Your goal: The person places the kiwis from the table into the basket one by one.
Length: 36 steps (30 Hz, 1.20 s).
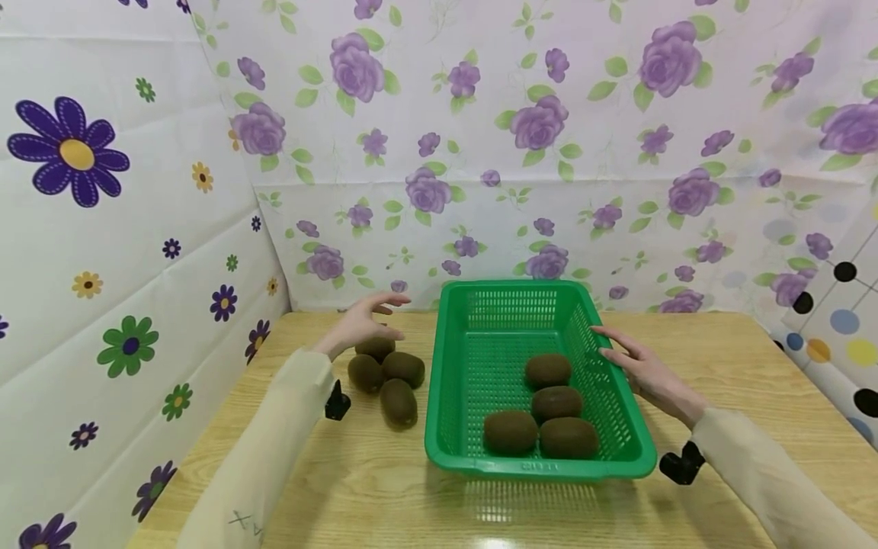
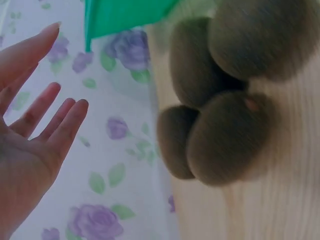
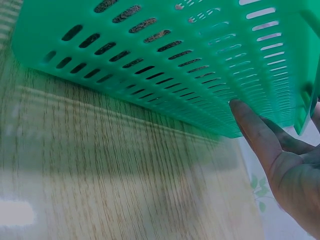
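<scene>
Four fuzzy brown oval kiwifruit (image 1: pixel 549 370) lie in the near, right-hand part of the rectangular green plastic basket (image 1: pixel 542 467). Four loose kiwifruit (image 1: pixel 398 403) remain clustered left of it on the pale wood-grain table (image 1: pixel 329 488). Counting these eight, we judge the sorting half done, with the outside four left. We see the left hand (image 1: pixel 360 328) spread wide, holding nothing, over the cluster's far side; its wrist view shows it apart from the fruit. The right hand (image 1: pixel 652 374) lightly grips the basket's right rim between thumb and fingers.
</scene>
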Available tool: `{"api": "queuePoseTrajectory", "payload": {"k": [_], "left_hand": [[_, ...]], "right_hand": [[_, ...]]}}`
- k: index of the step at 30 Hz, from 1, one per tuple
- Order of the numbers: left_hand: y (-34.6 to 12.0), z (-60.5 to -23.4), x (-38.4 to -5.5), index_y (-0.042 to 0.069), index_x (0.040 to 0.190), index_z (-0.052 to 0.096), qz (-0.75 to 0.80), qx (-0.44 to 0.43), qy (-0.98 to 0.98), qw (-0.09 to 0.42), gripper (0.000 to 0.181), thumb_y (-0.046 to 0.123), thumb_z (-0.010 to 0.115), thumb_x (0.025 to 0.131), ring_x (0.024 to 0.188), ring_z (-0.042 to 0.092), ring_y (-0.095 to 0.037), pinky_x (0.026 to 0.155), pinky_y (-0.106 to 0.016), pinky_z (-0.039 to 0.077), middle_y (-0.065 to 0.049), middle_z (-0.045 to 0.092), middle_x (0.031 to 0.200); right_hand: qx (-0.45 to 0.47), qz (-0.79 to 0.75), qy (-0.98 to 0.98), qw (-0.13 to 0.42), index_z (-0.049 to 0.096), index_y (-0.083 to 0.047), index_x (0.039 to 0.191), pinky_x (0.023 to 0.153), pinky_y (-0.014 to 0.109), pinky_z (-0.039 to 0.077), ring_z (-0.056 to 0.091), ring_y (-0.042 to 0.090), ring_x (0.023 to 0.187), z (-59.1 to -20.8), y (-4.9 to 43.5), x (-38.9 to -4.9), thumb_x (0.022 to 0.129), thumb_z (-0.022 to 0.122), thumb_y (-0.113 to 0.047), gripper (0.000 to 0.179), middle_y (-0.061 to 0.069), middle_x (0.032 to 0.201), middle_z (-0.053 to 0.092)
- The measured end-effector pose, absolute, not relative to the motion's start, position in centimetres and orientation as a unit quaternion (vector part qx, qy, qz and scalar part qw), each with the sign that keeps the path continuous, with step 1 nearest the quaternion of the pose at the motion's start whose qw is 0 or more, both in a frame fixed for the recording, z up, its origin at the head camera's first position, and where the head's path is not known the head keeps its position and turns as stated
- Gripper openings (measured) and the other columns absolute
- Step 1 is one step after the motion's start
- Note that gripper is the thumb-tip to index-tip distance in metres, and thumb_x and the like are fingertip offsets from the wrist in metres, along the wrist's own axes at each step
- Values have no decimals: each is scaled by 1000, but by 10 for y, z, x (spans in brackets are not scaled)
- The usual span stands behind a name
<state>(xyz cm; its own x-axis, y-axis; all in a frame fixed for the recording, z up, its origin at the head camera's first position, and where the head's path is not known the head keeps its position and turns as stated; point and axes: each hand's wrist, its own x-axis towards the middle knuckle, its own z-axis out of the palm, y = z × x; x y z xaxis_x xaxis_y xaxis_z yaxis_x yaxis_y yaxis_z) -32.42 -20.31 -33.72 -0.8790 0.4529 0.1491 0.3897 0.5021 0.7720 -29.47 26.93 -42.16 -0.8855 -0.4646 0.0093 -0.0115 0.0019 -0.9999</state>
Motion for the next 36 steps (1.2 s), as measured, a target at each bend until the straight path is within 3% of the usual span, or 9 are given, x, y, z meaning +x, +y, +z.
{"api": "queuePoseTrajectory", "payload": {"k": [7,10,16,17,23,27,36], "left_hand": [[-227,-354,-318,4,130,47,444,190,875,24,62,8,75,75,114,35,-39,88,-52,34,-17,38,131],[-239,-364,-314,3,130,47,439,183,879,21,62,7,74,75,114,35,-39,89,-53,34,-17,38,131],[-256,-384,-308,2,130,46,428,166,888,3,65,12,77,73,113,36,-40,89,-53,33,-19,37,132],[-258,-388,-308,3,130,47,427,158,890,2,65,14,77,73,113,36,-40,89,-53,34,-18,36,132],[-262,-408,-302,7,132,45,431,104,896,8,72,24,79,71,113,34,-42,85,-51,37,-18,32,132],[-262,-418,-297,7,135,41,440,86,894,-1,74,23,78,72,112,36,-43,85,-52,37,-20,31,131],[-266,-432,-290,7,137,37,451,59,891,2,77,24,77,73,112,38,-43,84,-49,40,-19,28,135]], "right_hand": [[-170,-686,687,169,13,-15,146,74,47,48,56,33,97,-421,269,-294,99,40,-19,55,25,141,13],[-169,-678,695,167,15,-16,146,71,44,50,62,25,81,-420,268,-293,98,41,-20,55,28,133,28],[-167,-681,693,167,15,-15,146,70,46,50,62,28,82,-420,269,-293,98,41,-20,55,29,119,44],[-168,-685,689,169,14,-15,146,72,48,48,59,32,91,-420,270,-293,98,41,-19,55,28,125,40],[-167,-688,686,169,13,-15,147,75,49,47,54,36,101,-421,270,-293,99,40,-19,56,32,134,26],[-162,-682,693,169,13,-16,147,74,48,48,55,35,98,-419,269,-293,99,40,-21,56,27,140,14],[-155,-682,694,173,12,-16,147,72,48,48,56,35,97,-417,269,-293,99,40,-22,56,22,144,6]]}}
